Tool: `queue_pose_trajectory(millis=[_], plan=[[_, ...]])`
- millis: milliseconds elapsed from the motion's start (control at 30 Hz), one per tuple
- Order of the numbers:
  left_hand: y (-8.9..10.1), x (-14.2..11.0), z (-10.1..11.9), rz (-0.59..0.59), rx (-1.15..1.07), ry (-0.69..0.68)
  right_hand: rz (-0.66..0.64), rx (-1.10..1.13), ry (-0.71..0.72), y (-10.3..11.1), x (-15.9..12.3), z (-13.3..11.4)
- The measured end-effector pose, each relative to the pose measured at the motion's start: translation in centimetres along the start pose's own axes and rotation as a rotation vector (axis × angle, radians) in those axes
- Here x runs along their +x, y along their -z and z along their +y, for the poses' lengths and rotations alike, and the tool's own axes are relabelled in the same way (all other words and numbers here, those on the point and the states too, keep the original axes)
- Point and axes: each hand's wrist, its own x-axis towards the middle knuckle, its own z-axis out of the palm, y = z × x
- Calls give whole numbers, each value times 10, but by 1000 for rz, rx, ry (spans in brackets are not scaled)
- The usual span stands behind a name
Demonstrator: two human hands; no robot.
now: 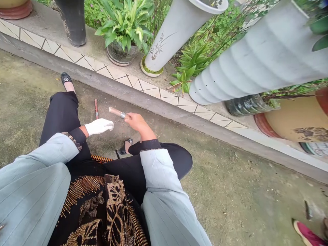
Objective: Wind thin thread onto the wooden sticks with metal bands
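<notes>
My right hand (138,123), bare, is closed round one end of a short wooden-handled tool (116,112). A silvery metal band circles the tool near my fingers, and its pale wooden end points left; the exact kind is unclear. My left hand (99,126) wears a white glove and is held just left of the right one, a small gap between them. Its fingers look curled together, and anything inside them is hidden. Beyond the glove, a reddish handle (96,106) with a metal band lies on the ground, its near end partly covered by the glove.
A concrete kerb (164,111) with a tiled ledge runs diagonally ahead. On it stand a potted plant (123,51), a tall white planter (166,37), a ribbed grey planter (238,58) and a tan pot (292,118). Another person's red shoe (306,232) shows at lower right.
</notes>
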Motion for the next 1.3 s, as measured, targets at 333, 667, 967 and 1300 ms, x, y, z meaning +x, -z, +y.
queue_pose_trajectory(millis=[333,667,967,1300], plan=[[-1,-2,-12,49,78,-79,-710,-96,126,-14,-7,-13],[3,2,-2,7,-699,55,22,709,126,14,-8,5],[-5,-2,-2,-39,-230,14,-464,-300,45,-15,0,-8],[0,4,-12,125,-768,114,-204,937,310,21,-14,7]])
